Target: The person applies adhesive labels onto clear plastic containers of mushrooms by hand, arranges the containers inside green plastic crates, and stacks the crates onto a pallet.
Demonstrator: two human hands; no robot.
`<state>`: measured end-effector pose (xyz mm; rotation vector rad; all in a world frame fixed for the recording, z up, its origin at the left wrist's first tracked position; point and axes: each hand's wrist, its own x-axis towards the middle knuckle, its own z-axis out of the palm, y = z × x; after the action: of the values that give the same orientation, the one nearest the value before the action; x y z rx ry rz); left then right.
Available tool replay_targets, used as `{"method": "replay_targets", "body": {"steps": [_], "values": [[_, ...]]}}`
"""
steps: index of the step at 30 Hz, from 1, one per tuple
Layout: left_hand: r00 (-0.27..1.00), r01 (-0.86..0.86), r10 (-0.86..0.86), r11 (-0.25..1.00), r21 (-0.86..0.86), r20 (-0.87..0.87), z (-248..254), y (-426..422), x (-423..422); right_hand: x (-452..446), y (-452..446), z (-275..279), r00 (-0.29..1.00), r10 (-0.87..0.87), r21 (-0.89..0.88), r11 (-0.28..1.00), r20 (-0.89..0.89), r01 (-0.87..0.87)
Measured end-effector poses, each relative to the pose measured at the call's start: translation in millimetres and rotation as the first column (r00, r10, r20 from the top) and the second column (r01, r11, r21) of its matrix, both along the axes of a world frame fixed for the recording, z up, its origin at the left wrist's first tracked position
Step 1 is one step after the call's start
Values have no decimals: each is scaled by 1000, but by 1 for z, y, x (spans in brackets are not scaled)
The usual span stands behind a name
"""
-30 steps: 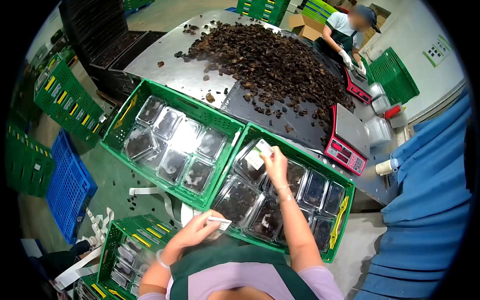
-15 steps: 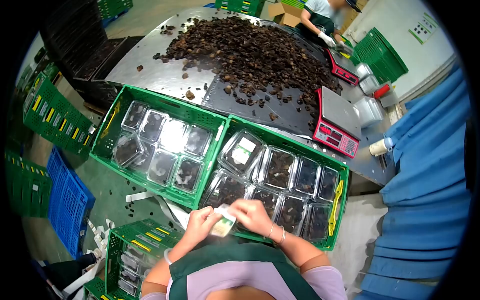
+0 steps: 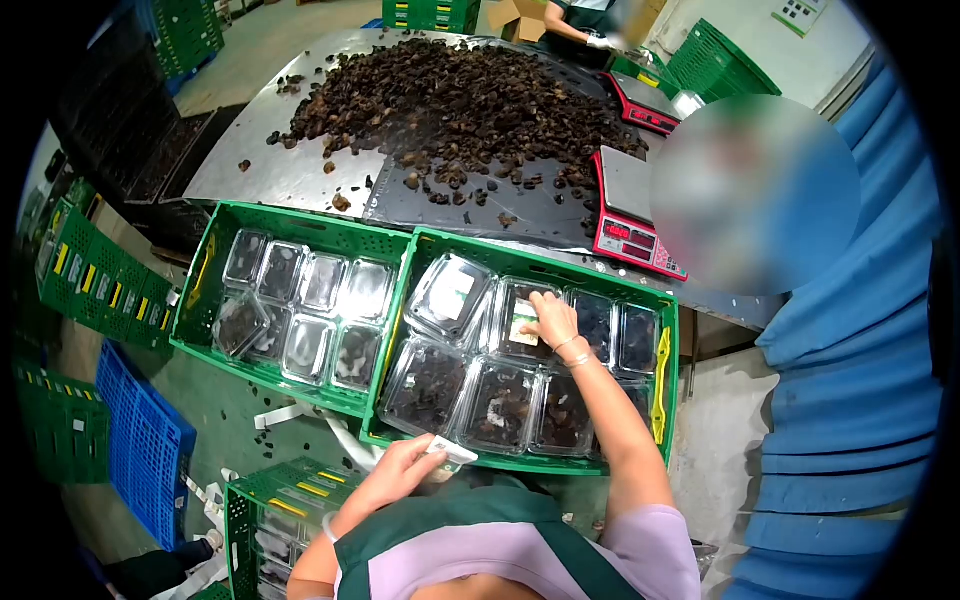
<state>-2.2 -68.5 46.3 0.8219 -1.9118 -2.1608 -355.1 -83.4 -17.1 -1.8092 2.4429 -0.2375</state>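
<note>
My left hand [image 3: 402,472] is closed around a small stack of white and green label cards [image 3: 455,455], low in front of my apron. Out over the right-hand green crate [image 3: 520,463], my right hand [image 3: 556,324] has its fingers on a single label card [image 3: 521,328]. That card lies at the lid of a clear plastic box [image 3: 517,292] in the back row; whether it touches the lid I cannot tell. Beside it, a tilted clear box [image 3: 450,296] bears a pale label. Several other lidded boxes with dark pieces inside, such as the front one [image 3: 498,408], fill the crate.
Another green crate [image 3: 290,372] with clear boxes adjoins on the left. Behind, a metal table [image 3: 225,180] carries a heap of dark brown mushroom-like pieces [image 3: 450,110] and red scales [image 3: 628,215]. A co-worker [image 3: 580,25] stands at the far side. A blurred patch hides the right.
My right hand has left the card stack and reached forward and right to a box in the back row, taking a card along. My left hand still holds the stack. The view has shifted slightly.
</note>
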Motion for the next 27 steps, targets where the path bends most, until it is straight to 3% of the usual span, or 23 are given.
{"method": "replay_targets", "body": {"steps": [1,2,3,4,5,6,7,8,9,10,12,14,16,18,20,21,22,23,24,26,27], "values": [[999,-38,37,994,-102,-16,0,1,0,4,4,2,1000,-1,-4,1000,-1,1],[997,-79,72,975,-208,-37,-1,1,-1,8,6,4,999,-24,-127,992,-27,21],[970,-231,221,966,-114,-99,0,7,-6,21,7,18,998,-48,-247,968,-51,34],[970,-231,221,966,-116,-97,-1,7,-6,39,14,29,997,20,-276,961,74,1],[971,-236,231,966,-104,-58,-4,6,-5,56,25,17,960,219,-432,893,175,-125],[971,-238,238,967,-93,-19,-5,6,-4,93,40,73,779,-20,53,998,627,-16],[976,-212,218,964,-159,24,0,3,-6,113,58,69,581,238,-158,970,779,-184],[978,-202,209,966,-160,26,0,2,-7,130,73,70,471,335,-203,929,816,-309],[975,-180,195,973,-142,103,-1,2,-9,146,86,68,460,410,-268,900,787,-344],[968,-159,179,980,-122,177,-2,2,-12,149,93,67,540,402,-278,913,740,-299],[996,-81,89,961,-264,19,-4,9,-20,124,86,67,588,295,-388,921,753,35],[983,105,-30,903,-416,183,-1,12,-21,68,71,81,755,-23,-254,935,656,249],[971,180,-116,931,-318,208,14,8,-22,-9,64,55,971,-103,-329,928,218,172],[977,206,-187,953,-224,102,1,0,-7,-69,68,20,989,-146,-162,977,-15,142],[950,288,-261,946,-152,172,15,-3,-6,-99,73,-20,982,-165,9,986,-90,166],[968,249,-226,816,-521,108,17,0,-5,-107,74,-37,974,-200,59,977,-105,207],[981,187,-176,738,-648,82,16,3,-5,-96,75,-19,972,-213,53,974,-100,219],[992,117,-117,640,-760,55,14,7,-4,-81,74,-1,961,-212,-62,977,-176,204],[980,43,42,906,-421,192,12,14,-2,-61,71,17,943,-217,-172,969,-253,177],[973,-213,210,977,13,100,-9,21,-4,-14,75,14,973,-105,-181,973,208,144],[975,-200,197,980,10,105,-4,21,-12,27,80,42,842,-84,-10,994,533,106]]}}
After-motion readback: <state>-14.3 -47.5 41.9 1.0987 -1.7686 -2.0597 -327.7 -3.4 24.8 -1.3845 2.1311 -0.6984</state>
